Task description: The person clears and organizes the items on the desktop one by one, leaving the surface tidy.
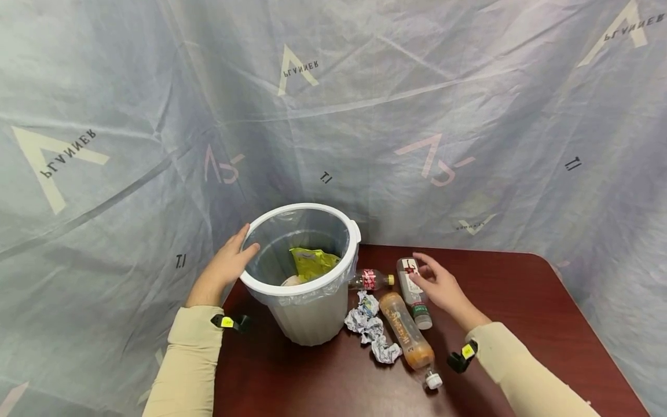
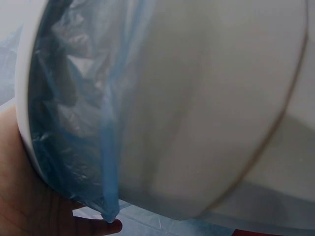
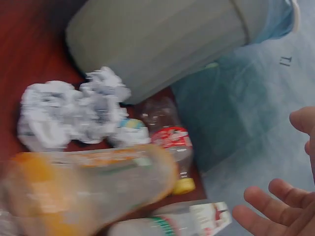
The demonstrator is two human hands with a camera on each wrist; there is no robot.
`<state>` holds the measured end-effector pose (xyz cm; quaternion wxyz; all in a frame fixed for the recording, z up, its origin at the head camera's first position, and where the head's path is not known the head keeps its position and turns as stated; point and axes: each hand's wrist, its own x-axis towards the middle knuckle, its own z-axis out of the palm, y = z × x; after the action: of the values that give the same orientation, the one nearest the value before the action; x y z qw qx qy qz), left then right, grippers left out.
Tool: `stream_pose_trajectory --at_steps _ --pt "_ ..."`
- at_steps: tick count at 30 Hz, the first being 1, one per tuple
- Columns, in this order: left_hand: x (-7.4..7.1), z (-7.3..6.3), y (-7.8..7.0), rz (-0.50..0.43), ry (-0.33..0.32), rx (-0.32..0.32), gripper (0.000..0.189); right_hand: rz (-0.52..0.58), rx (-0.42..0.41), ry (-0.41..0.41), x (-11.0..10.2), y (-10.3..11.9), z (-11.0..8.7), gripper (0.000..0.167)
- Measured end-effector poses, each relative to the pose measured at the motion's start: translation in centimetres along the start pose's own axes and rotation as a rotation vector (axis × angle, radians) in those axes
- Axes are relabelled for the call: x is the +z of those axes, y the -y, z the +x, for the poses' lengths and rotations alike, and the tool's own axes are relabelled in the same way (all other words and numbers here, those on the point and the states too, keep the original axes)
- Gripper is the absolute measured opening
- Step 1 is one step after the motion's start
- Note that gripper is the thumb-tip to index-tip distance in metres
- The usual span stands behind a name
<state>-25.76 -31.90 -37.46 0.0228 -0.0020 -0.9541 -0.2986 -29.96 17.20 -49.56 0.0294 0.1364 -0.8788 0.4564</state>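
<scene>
My left hand (image 1: 228,267) holds the rim of a pale trash bin (image 1: 307,318), with the thumb over the white edge. A clear liner bag (image 2: 74,123) hangs over that edge. Inside lies a yellow-green wrapper (image 1: 312,263). My right hand (image 1: 440,284), fingers spread and slightly bent, hovers by a clear bottle with a white label (image 1: 410,278); in the right wrist view its fingers hold nothing. Beside that bottle lies an orange-patterned bottle (image 1: 406,330) with a white cap. A red-labelled bottle (image 1: 369,280) with a yellow cap lies behind, partly hidden by the bin.
Several crumpled paper balls (image 1: 371,327) lie between the bin and the bottles. Everything stands on a dark red table (image 1: 500,289) with a rounded far right corner. Grey printed sheeting (image 1: 396,116) hangs behind and to the left.
</scene>
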Motion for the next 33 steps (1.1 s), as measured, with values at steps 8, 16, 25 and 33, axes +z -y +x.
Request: stream_pose_trajectory --at_steps 8,16,25,33 --pt "0.0 -0.1 -0.1 -0.01 -0.002 -0.009 0.073 0.048 0.032 -0.039 3.1 -2.9 -4.5 0.054" --pt "0.0 -0.1 0.0 -0.013 -0.001 -0.012 0.073 0.039 0.089 -0.014 4.6 -4.9 -7.0 0.058" --pt "0.1 -0.1 -0.1 -0.039 0.001 -0.011 0.073 -0.089 0.088 -0.027 5.9 -5.4 -8.5 0.063" --pt "0.1 0.0 0.1 -0.039 -0.002 -0.012 0.072 -0.137 0.098 0.016 6.9 -5.0 -9.1 0.075"
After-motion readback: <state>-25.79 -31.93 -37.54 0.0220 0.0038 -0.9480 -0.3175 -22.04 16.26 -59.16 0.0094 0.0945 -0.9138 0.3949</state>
